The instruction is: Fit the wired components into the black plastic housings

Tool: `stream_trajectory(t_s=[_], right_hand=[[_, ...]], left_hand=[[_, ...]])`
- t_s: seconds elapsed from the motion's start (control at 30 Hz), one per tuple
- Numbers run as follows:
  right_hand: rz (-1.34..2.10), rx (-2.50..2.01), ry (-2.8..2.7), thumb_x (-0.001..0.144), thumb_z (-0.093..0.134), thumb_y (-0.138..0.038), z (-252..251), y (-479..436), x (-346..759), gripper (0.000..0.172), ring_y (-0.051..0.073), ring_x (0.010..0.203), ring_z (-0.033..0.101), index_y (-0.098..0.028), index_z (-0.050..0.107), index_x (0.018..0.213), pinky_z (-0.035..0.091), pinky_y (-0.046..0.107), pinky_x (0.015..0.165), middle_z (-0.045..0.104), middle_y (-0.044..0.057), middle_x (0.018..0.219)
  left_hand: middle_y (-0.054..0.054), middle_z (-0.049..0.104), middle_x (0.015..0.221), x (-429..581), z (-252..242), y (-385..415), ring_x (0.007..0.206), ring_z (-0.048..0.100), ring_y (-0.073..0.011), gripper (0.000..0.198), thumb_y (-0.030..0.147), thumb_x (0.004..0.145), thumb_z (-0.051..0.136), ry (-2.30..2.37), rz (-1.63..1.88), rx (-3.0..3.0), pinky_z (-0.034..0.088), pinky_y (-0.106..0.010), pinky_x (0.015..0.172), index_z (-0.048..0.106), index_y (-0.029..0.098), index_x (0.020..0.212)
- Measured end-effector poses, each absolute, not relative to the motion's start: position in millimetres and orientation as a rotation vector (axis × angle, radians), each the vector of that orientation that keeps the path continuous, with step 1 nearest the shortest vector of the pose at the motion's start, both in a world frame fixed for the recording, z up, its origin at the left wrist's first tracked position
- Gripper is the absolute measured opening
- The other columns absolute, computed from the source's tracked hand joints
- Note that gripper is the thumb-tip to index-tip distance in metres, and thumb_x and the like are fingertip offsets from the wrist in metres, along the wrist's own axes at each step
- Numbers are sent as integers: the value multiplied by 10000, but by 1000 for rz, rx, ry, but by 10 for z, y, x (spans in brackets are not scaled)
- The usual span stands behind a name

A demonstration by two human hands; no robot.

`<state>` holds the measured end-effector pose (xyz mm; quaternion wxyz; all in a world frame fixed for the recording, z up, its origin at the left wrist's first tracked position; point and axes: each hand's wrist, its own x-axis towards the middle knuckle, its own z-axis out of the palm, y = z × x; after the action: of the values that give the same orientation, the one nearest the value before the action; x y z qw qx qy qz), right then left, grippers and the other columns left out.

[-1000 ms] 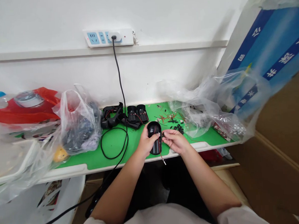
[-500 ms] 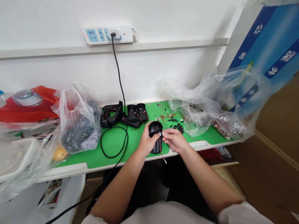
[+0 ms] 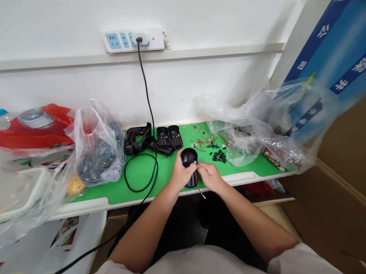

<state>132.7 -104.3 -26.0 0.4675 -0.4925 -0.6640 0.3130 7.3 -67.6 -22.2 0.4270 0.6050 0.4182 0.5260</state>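
A black plastic housing (image 3: 192, 181) with a round, cup-like top is held near the front edge of the green mat (image 3: 169, 175). My left hand (image 3: 182, 170) grips its left side, with the thumb across the front. At its right side, my right hand (image 3: 209, 174) has its fingers pinched together by the left thumb tip; what they pinch is too small to make out. Thin red and black wires (image 3: 199, 185) hang from the housing and end in a small white connector (image 3: 204, 196) below the mat's edge.
Behind are similar black housings (image 3: 169, 138), a black cable (image 3: 155, 155), small black parts (image 3: 219, 156) and loose wired pieces (image 3: 209, 141). Plastic bags flank the mat, one on the left (image 3: 99, 154) and one on the right (image 3: 248, 141). A power strip (image 3: 155, 38) is on the wall.
My right hand has moved slightly left against the housing, and its fingers have drawn closer together. My left hand keeps its hold. The whole view has shifted a little.
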Motion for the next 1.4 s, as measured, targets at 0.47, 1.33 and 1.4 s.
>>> stream_trajectory(t_s=[0.47,1.33,1.4], right_hand=[[448,-1285,-1827,879,337,-208,-280,-1070,1306,258,166,655,523,-154,576,797,404,289,660,579,59,699],[918,-992,-1477,824,562,-359,22,-1596,1134,496,241,1176,511,-273,467,1303,362,471,1031,553,59,1269],[904,-1020,-1459,816,572,-359,26,-1666,1040,451,246,1160,523,-277,520,1257,378,472,1020,566,55,1253]], left_hand=[[-36,546,989,108,-185,-664,877,545,-151,501,149,647,592,1091,1257,1586,447,-316,853,440,168,1124],[-95,351,1436,-434,169,-1587,1328,308,-267,721,295,754,635,816,891,1668,217,-470,1118,296,222,1386],[-97,367,1427,-492,116,-1654,1316,332,-260,667,310,787,597,814,881,1619,241,-465,1110,309,212,1381]])
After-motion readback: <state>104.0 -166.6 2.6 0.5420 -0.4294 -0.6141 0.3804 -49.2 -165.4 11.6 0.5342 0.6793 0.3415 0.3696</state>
